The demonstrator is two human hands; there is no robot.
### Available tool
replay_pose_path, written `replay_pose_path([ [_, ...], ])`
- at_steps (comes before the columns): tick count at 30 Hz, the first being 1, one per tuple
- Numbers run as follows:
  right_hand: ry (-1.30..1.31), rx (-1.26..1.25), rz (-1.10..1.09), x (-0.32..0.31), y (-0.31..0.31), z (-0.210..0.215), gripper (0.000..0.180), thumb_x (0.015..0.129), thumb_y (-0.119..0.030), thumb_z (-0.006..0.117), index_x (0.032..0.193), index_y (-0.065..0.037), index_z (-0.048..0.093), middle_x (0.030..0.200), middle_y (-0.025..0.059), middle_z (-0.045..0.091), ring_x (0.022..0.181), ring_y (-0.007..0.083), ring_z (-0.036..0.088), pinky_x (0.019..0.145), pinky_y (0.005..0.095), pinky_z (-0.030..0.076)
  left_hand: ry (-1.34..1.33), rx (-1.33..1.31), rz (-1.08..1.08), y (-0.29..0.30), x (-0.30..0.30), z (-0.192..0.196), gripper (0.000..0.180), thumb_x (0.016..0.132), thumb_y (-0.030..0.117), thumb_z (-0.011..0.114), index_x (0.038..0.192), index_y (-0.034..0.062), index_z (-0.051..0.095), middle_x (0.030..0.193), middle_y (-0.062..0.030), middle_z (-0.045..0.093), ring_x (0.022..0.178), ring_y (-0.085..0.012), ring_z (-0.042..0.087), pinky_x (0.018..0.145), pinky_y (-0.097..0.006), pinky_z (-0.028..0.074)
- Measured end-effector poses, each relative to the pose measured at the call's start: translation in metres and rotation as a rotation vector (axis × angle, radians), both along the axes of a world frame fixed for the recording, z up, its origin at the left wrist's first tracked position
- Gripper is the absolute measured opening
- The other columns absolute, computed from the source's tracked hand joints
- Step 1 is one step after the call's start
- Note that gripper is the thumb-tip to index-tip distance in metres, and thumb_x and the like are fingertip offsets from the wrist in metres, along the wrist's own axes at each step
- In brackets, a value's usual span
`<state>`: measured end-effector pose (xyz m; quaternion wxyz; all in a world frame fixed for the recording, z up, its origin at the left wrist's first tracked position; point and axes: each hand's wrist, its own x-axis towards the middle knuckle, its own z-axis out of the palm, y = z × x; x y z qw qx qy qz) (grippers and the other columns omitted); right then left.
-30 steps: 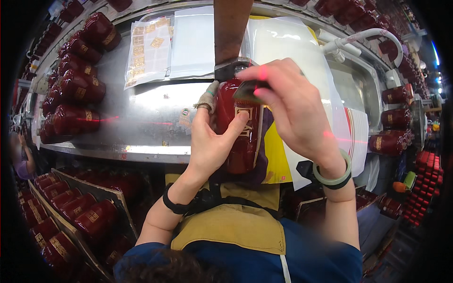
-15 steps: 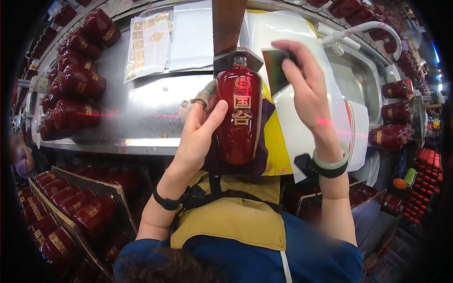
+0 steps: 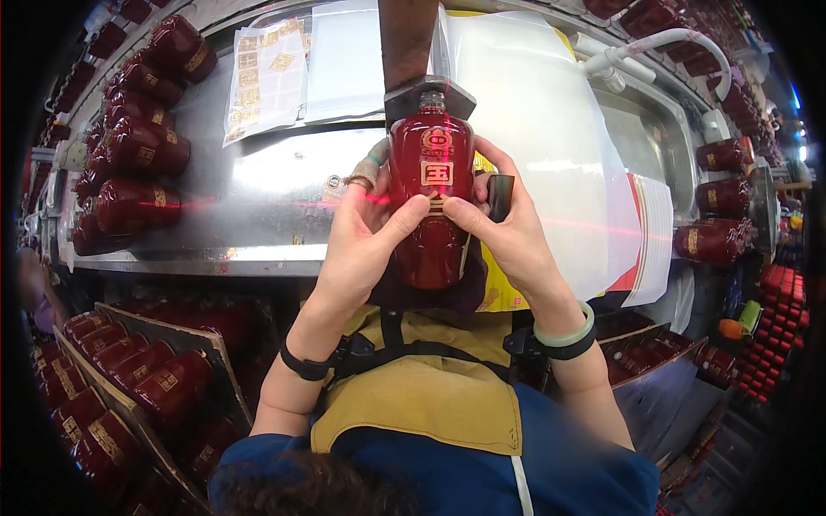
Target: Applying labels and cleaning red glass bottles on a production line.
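Cloth-tipped left hand (image 3: 354,228): fingers clamped on a red bottle (image 3: 428,254).
Right hand (image 3: 508,238): fingers clamped on its other side, also holding a dark flat piece (image 3: 502,196).
Bottle: between 2 hands, neck at a dark block (image 3: 460,104).
Desk (image 3: 284,185): metal; more red bottles (image 3: 142,153) left.

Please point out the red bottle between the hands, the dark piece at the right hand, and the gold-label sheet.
Red bottle (image 3: 435,190), head view: front of its body.
Dark piece (image 3: 501,194), head view: middle of its visible face.
Gold-label sheet (image 3: 277,90), head view: pale area beside the labels.
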<state>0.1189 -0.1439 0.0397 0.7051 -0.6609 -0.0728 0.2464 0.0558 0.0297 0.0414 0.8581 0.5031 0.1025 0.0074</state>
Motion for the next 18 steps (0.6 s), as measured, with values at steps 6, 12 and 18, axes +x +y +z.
replay_pose_path([
  [6,-0.016,0.012,-0.017,-0.001,0.000,-0.004,0.077,0.089,-0.018,0.082,0.152,-0.004,0.039,0.087,-0.0058,0.038,0.076,0.0039,0.038,0.070,0.0200,0.037,-0.015,0.073,0.008,-0.003,0.001,-0.001,0.071,0.098,0.007,0.068,0.154,-0.0055,0.027,0.147,-0.0158,0.050,0.132,-0.0206,0.053,0.111,-0.037,0.044],
  [12,-0.040,-0.008,0.064,0.020,-0.013,0.017,0.061,0.098,-0.014,0.068,0.150,-0.002,0.040,0.103,0.0022,0.054,0.092,0.0092,0.051,0.084,0.0231,0.044,-0.014,0.064,0.024,-0.002,-0.003,-0.004,0.066,0.101,0.008,0.063,0.155,-0.0050,0.027,0.147,-0.0158,0.050,0.132,-0.0198,0.053,0.111,-0.036,0.044],
  [18,-0.688,-0.049,-0.108,0.037,0.000,0.039,0.037,0.095,0.001,0.057,0.132,-0.005,0.060,0.099,0.0076,0.069,0.096,0.0152,0.063,0.087,0.0266,0.047,0.015,0.029,-0.005,0.003,-0.006,-0.008,0.060,0.104,0.008,0.058,0.155,-0.0041,0.029,0.146,-0.0146,0.052,0.131,-0.0180,0.053,0.110,-0.034,0.045],
])
